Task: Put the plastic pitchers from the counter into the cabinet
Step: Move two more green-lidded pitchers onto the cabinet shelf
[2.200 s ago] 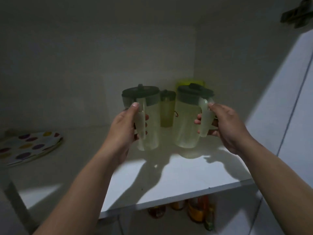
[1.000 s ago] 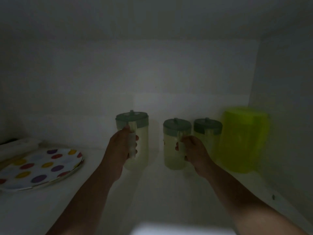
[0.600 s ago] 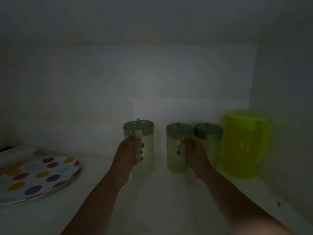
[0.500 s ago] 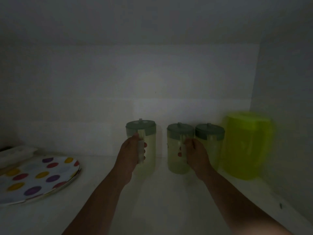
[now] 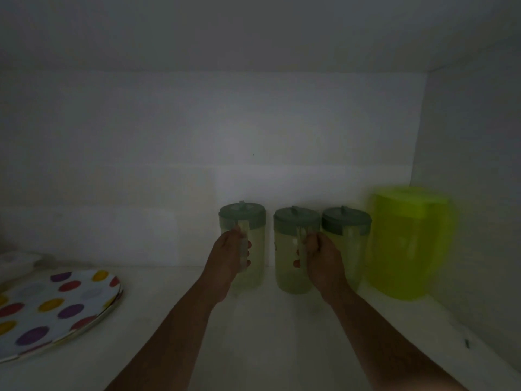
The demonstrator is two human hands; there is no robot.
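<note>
Since the frame half a second back, both pitchers have edged slightly toward the back wall of the cabinet and our hands have gone in with them; compared with two seconds ago, when we held them above the front edge of the shelf, they are now deep inside.

Our left hand has its grip wrapped round the pale handle of the left pitcher, fingertips showing on the far side of the handle. Our right hand holds the handle of the middle pitcher the same way, fingers curled round it. Both pitchers are translucent pale green with dull green lids, both upright, and they appear to sit on the shelf, though the dim light keeps us from telling whether the bases fully touch it.

Just beside the middle pitcher, on its right, stands a third pitcher of the same kind, partly hidden behind our right wrist. Next to that, near the right wall, is a larger bright yellow-green pitcher, blurred in this view.

Well apart on the left of the shelf lies a white plate with coloured dots, with another plate edge showing under it.
</note>
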